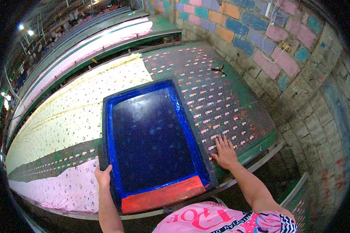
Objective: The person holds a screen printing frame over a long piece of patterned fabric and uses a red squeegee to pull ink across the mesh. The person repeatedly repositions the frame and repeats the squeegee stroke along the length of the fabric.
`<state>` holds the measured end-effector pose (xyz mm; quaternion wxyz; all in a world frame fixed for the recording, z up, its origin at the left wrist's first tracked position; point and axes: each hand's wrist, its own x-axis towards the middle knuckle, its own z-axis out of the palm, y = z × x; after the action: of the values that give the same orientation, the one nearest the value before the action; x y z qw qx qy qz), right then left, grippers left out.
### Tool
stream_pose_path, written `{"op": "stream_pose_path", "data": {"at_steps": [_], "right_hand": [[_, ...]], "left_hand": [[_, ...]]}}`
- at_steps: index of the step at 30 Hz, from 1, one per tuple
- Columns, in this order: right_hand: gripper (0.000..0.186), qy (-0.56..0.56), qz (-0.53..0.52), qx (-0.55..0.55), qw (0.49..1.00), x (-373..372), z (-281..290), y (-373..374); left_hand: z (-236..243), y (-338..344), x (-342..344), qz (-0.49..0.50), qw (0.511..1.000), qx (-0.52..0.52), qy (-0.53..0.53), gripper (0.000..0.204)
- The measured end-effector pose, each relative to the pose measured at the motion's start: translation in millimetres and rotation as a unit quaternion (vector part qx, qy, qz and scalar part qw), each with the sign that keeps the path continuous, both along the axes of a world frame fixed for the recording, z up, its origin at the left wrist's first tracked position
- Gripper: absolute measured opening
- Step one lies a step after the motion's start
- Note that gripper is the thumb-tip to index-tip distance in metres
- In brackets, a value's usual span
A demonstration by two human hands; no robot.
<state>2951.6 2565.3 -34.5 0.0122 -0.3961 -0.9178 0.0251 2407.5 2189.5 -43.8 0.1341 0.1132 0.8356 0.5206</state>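
Dark blue fills the framed panel [151, 136], which lies over the patterned surface [256, 112]. The left hand [103, 176] has its fingers closed on the panel's left edge, thumb on top; the right hand [225, 154] rests palm-down beside the panel, fingers spread, forearm slanting in from lower right.

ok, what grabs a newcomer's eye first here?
The big framed panel, dark blue with a red strip along its near end, sits mid-picture, its left edge in the left hand. The right hand is spread over the dark printed tabletop beside it; pale yellow patterned cloth spreads leftward.
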Motion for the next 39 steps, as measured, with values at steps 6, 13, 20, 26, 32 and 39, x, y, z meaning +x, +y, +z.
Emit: {"op": "stream_pose_path", "data": {"at_steps": [6,13,20,26,32,39], "right_hand": [[0.086,-0.017,0.025,0.002,1.0,7.0,7.9,-2.8],[0.077,0.017,-0.01,-0.007,1.0,59.5,18.6,24.2],[0.08,0.012,-0.089,0.015,0.996,119.4,31.7,118.8],[0.096,0.038,-0.023,0.027,0.999,214.7,6.5,223.6],[0.093,0.164,0.129,0.082,0.975,235.5,54.2,261.4],[0.083,0.105,0.134,-0.021,0.985,274.4,3.4,294.9]], "left_hand": [[39.9,12.5,15.3,-0.029,0.999,0.026,-0.015,0.04],[129.2,29.4,14.4,-0.054,0.993,0.101,-0.039,0.053],[165.8,62.4,111.4,-0.016,0.986,0.164,-0.015,0.052],[195.3,133.1,232.8,0.037,0.982,0.178,0.053,0.048],[236.4,157.4,335.4,0.135,0.976,0.12,0.119,0.047],[249.7,148.9,404.1,0.194,0.965,0.043,0.169,0.045]]}}
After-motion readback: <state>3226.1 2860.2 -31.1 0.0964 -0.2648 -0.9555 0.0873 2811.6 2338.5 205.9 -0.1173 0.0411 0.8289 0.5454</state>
